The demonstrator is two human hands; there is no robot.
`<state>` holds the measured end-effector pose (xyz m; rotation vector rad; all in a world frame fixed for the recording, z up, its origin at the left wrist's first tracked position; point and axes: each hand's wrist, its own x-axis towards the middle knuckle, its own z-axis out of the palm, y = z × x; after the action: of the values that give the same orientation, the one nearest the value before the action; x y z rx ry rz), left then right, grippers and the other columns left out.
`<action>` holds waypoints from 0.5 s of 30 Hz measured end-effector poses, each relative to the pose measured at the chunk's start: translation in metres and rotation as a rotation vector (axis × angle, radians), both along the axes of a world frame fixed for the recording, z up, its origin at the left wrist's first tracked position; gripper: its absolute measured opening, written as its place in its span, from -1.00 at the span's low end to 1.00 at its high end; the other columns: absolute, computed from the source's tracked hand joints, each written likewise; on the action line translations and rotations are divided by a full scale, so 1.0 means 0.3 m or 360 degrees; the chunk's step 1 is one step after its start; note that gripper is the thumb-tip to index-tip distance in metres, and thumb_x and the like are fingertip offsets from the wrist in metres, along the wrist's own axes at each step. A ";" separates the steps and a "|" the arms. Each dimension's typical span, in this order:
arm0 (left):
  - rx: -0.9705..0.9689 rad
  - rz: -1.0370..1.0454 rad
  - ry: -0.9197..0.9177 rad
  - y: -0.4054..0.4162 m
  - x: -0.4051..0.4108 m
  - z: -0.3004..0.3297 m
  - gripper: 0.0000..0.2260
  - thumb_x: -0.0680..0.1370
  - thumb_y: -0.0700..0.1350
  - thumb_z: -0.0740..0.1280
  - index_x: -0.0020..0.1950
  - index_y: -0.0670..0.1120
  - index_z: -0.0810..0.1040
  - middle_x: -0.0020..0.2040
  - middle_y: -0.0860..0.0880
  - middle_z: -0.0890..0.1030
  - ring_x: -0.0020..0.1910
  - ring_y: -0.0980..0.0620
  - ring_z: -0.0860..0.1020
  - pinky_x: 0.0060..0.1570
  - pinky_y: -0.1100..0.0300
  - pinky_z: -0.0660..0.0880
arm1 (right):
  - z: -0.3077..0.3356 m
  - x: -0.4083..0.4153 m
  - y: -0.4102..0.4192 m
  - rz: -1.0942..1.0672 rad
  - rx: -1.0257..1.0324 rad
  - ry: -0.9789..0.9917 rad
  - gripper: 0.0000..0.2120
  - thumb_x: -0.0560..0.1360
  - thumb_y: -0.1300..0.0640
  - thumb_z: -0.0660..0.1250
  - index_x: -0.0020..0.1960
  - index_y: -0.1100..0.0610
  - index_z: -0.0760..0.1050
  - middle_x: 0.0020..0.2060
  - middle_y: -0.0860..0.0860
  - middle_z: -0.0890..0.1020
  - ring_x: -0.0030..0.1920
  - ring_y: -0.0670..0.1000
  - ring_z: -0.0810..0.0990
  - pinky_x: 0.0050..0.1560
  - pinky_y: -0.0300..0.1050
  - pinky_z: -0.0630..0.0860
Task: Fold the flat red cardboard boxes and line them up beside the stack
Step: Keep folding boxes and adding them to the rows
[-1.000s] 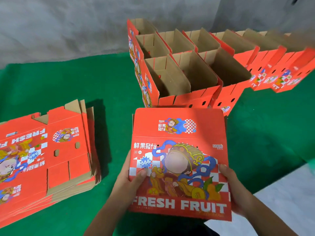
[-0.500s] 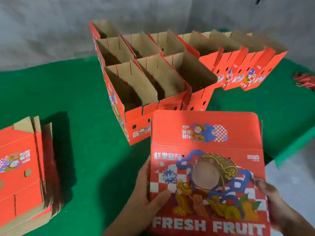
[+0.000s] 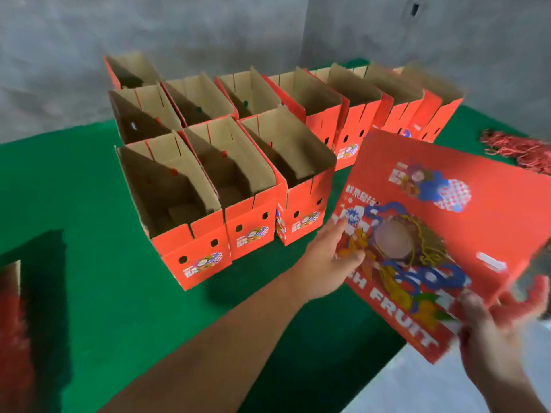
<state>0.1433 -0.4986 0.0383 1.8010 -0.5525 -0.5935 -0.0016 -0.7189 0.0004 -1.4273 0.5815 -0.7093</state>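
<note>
Both hands hold the flat box tilted above the green mat, right of the folded boxes: left hand pinches its left edge; right hand, blurred, grips the near corner; printed card looks glossy and creased, so pushing opposite edges inward should pop it square.

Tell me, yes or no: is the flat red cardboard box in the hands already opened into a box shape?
No: the flat red cardboard box is one flat tilted sheet between the left hand and right hand.
</note>
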 end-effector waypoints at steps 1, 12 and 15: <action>-0.0058 0.0010 0.0056 -0.034 0.033 0.020 -0.36 0.72 0.00 0.30 0.72 0.05 0.06 0.71 0.06 0.09 0.67 0.10 0.07 0.57 0.17 0.08 | -0.004 0.041 -0.028 -0.0033 -0.0175 0.0079 -0.03 0.51 0.14 0.52 0.65 0.15 -0.08 0.49 0.25 0.36 0.42 0.27 0.45 0.28 0.13 0.57; -0.0219 0.0176 0.0376 -0.336 0.248 0.059 -0.25 0.65 -0.11 0.39 0.71 0.02 0.00 0.58 -0.01 0.42 0.54 0.00 0.40 0.56 0.06 0.27 | -0.099 0.649 -0.047 -0.0071 -0.0815 0.0360 0.21 0.23 -0.21 0.38 0.66 0.03 -0.25 0.58 0.18 -0.04 0.57 0.05 0.02 0.53 -0.15 -0.03; -0.0060 0.0460 0.0386 -0.320 0.313 -0.012 -0.54 0.60 -0.23 0.35 0.47 -0.04 0.33 0.26 -0.11 0.64 0.16 -0.05 0.60 0.15 0.12 0.52 | -0.147 0.737 -0.040 0.0328 -0.0704 0.0499 0.25 0.14 -0.25 0.36 0.60 -0.23 -0.37 0.59 0.03 -0.11 0.59 0.06 0.15 0.46 -0.03 0.16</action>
<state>0.2371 -0.5945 0.0346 1.7030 -0.1340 -0.5852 0.2194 -0.7310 -0.0438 -2.0024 0.5256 -0.4664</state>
